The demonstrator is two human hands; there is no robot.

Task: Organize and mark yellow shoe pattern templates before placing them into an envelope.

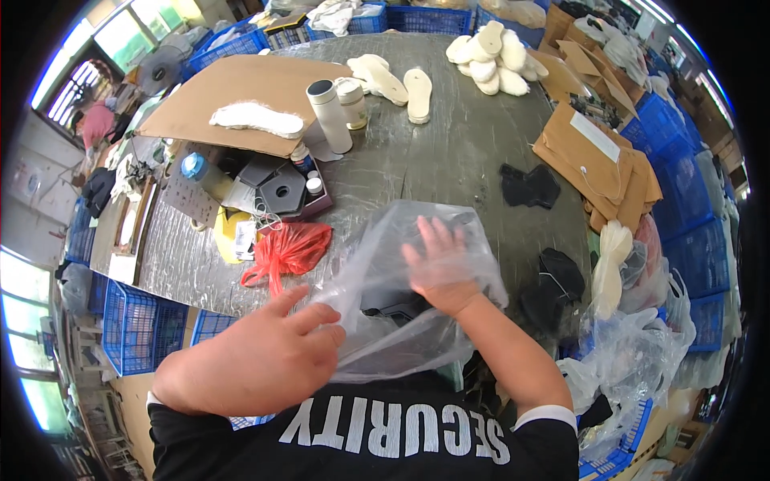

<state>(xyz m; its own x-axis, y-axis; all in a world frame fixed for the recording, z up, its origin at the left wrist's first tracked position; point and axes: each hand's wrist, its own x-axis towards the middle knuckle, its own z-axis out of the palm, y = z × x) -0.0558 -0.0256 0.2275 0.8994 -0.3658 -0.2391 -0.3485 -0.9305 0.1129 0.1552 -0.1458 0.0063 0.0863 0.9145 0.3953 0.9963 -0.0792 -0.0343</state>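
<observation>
A clear plastic bag lies on the table in front of me, with a dark, angular object showing through its film. My left hand is at the bag's left side, fingers bent around the film; its fingertips are partly hidden. Spread fingers of my right hand rest flat over the bag's right half, and film seems to lie across part of the hand. Left of the bag sits a red plastic bag. To the right are two flat black pieces.
A white bottle and a jar stand near a cardboard sheet bearing a fluffy white insole. Cream insoles and a white pile lie farther back. Brown cardboard and blue crates line the right.
</observation>
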